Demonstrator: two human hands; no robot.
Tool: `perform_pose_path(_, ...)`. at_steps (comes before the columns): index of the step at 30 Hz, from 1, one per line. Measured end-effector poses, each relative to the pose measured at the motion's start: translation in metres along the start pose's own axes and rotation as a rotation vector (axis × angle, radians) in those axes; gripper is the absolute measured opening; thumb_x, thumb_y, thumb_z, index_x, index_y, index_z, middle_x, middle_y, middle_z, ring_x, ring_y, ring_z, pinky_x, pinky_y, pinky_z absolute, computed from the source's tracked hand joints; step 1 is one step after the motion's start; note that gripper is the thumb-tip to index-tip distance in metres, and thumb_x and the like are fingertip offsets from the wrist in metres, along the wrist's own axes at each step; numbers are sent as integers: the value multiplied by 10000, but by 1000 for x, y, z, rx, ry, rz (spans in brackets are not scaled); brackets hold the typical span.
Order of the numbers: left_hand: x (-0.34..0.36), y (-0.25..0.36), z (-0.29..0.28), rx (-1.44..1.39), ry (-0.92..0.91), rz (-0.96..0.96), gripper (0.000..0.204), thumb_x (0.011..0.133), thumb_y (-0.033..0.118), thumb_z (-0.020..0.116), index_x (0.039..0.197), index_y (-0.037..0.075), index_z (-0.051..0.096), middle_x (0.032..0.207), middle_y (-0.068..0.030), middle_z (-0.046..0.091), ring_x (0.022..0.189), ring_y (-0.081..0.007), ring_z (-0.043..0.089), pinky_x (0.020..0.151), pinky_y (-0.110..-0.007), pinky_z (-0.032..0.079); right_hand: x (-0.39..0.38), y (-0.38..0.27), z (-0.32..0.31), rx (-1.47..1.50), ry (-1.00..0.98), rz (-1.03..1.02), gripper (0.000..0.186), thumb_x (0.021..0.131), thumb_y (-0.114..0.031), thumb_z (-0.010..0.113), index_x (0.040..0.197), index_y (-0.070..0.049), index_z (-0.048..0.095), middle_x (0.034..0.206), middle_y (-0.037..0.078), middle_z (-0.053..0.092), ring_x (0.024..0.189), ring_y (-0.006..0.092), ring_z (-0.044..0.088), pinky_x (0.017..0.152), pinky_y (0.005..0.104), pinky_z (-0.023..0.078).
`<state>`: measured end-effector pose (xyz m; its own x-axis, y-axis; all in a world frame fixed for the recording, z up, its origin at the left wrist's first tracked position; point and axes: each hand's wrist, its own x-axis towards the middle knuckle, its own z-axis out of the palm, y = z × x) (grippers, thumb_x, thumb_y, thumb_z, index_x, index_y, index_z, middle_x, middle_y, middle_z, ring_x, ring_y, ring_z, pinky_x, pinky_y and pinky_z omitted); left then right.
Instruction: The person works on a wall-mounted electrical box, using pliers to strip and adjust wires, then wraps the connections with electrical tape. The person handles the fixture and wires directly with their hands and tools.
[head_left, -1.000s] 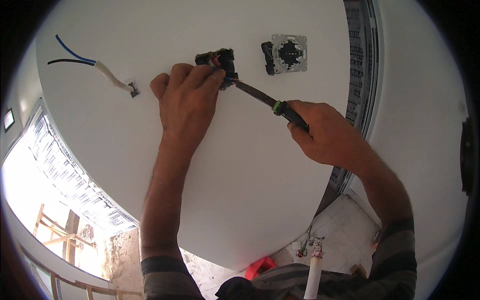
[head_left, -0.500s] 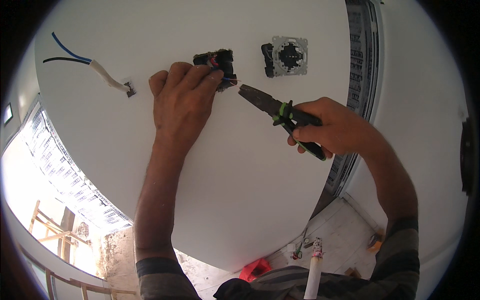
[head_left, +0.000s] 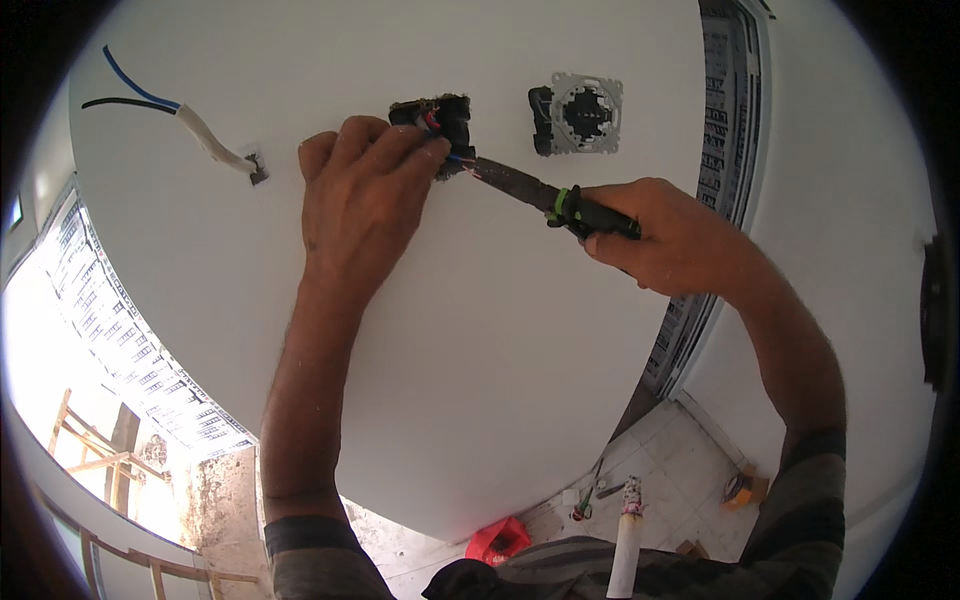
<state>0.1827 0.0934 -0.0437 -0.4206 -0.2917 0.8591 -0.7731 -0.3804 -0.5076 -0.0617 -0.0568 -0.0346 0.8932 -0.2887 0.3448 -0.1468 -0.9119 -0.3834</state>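
My left hand (head_left: 368, 190) is raised to a black recessed wall box (head_left: 455, 115), its fingertips pinched on a blue insulated wire (head_left: 456, 157) with a bare copper end. A bit of red shows inside the box; the rest is hidden behind my fingers. My right hand (head_left: 675, 235) is wrapped round the black-and-green handles of a pair of pliers (head_left: 512, 181). Their jaws look closed and meet the bare copper at the lower right of the box. A grey-framed socket mechanism (head_left: 588, 113) is mounted on the wall to the right.
White cable (head_left: 205, 140) with blue and black cores sticks out of the wall at left. A dark frame with printed film (head_left: 715, 130) runs along the right. A burning cigarette (head_left: 626, 550) juts up at the bottom. On the floor lie a red item (head_left: 497, 540) and a yellow-orange item (head_left: 742, 490).
The pliers have moved up and left onto the copper end, and their handles have been squeezed together. My left hand keeps almost the same place at the box.
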Motion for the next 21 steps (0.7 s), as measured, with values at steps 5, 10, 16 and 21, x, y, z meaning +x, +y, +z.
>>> perform_pose_path(5,3,3,-4,-9,-20,-17,234,804,129,816,1032,178,791,1038,66,731,1015,-167,616,930,-374,387,-6,-7,1,57,20,24,176,975,-155,618,1019,11,657,618,-22,500,530,99,441,510,316,341)
perform_pose_path(10,1,1,-1,-8,-41,-29,284,817,151,843,1092,201,793,1060,49,745,1036,-164,612,938,-366,379,-4,-8,3,85,-4,56,169,985,-156,611,1009,8,644,620,-18,501,524,98,449,504,316,356)
perform_pose_path(16,4,5,-7,14,-112,-43,301,827,166,839,1119,221,794,1081,52,716,1039,-165,601,933,-367,378,-9,-14,8,-35,28,47,223,982,-171,582,1079,22,638,721,122,626,644,265,608,640,417,476)
perform_pose_path(21,2,2,-6,26,-103,-17,314,818,174,841,1123,226,792,1085,54,707,1039,-165,598,933,-367,378,-8,-15,9,-250,87,5,243,975,-166,565,1116,20,634,813,203,696,767,378,696,760,493,544)
